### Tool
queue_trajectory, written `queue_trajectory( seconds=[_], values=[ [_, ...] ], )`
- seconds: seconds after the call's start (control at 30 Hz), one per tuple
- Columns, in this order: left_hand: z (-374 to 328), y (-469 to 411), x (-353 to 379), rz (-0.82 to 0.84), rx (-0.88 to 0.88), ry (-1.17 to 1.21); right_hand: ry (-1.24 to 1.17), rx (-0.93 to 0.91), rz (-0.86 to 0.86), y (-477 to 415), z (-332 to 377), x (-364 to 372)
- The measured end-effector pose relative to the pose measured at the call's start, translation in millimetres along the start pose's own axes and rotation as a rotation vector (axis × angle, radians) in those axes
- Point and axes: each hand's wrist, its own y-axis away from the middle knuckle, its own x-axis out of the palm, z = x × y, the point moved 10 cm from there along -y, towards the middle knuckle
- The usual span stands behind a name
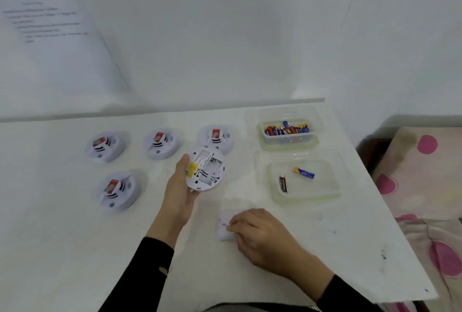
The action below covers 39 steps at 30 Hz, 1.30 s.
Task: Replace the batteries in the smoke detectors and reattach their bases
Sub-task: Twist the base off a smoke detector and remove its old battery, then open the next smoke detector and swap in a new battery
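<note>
While left hand (178,194) holds detector (205,168) | far tub (290,144): batteries (287,130) | near tub (307,198): two

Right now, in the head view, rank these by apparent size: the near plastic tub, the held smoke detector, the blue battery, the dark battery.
1. near plastic tub
2. held smoke detector
3. blue battery and dark battery: they look about alike in length, so they are left unranked.

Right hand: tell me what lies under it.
A white flat piece, probably the detached base, lies on the table under the right hand. The hand covers its near right part.
</note>
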Motion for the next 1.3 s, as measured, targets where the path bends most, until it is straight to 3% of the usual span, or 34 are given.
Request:
queue_trajectory(
  seconds=[0.1, 0.3, 0.63, 0.87, 1.3],
  values=[
    [1.4, 11.1, -40.6, -0.153, 0.037, -0.113, 0.0, -0.023, 0.014, 11.9, -2.6, 12.3],
    [13.0, 34.8, -69.7, -0.213, 0.079, -0.176, -0.015, -0.055, 0.012, 6.6, -15.1, 24.7],
    [-7.5, 27.8, -72.2, -0.38, 0.211, -0.466, -0.04, 0.044, -0.007, -52.1, -50.5, 36.6],
    [-12.7, 14.4, -62.2, -0.386, 0.218, -0.565, -0.129, 0.212, -0.101, -45.7, -68.8, 29.8],
    [-19.5, 14.5, -60.6, -0.365, 0.247, -0.735, -0.195, 0.201, -0.083, -42.4, -62.1, 31.3]
  ],
)
